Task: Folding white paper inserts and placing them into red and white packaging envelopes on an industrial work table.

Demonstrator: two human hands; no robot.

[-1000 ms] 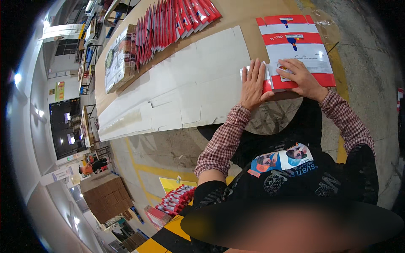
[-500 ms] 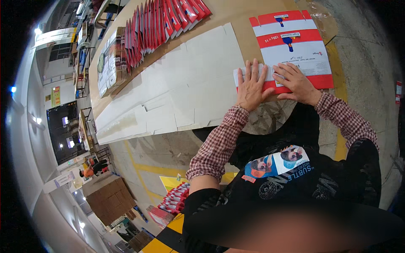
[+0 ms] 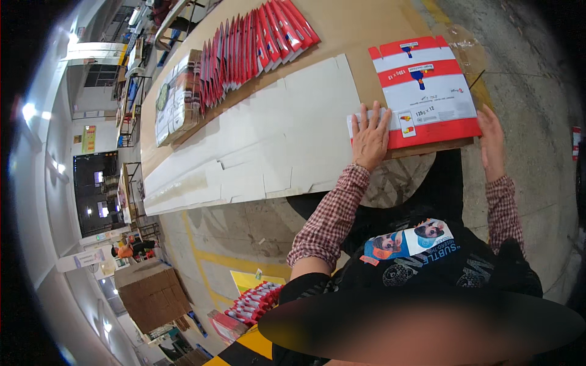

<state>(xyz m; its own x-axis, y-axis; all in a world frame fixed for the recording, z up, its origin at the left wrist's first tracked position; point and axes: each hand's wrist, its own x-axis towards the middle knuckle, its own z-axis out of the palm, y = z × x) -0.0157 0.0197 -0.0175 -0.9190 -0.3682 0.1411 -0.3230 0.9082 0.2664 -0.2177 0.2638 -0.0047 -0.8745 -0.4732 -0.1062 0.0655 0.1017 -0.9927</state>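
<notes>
carton [image 3: 427,96] lies flat, its panels banded red and white

Widest free surface: the white cardboard sheet [image 3: 262,134], bare and flat to the left of the left hand [image 3: 370,137]; a hand could sweep low across it, minding slits at its near edge. Far side blocked by a row of red packets [image 3: 256,49], leaning close together, with a bundled stack [image 3: 177,100] just beside the row's left end. A bare strip of brown tabletop [image 3: 351,30] runs between packets and red-and-white carton [image 3: 427,97], narrowing between sheet and carton; the left hand obstructs its near end. The right hand [image 3: 491,140] blocks the carton's right edge near its corner; open space over floor [image 3: 531,116] beyond.
</notes>
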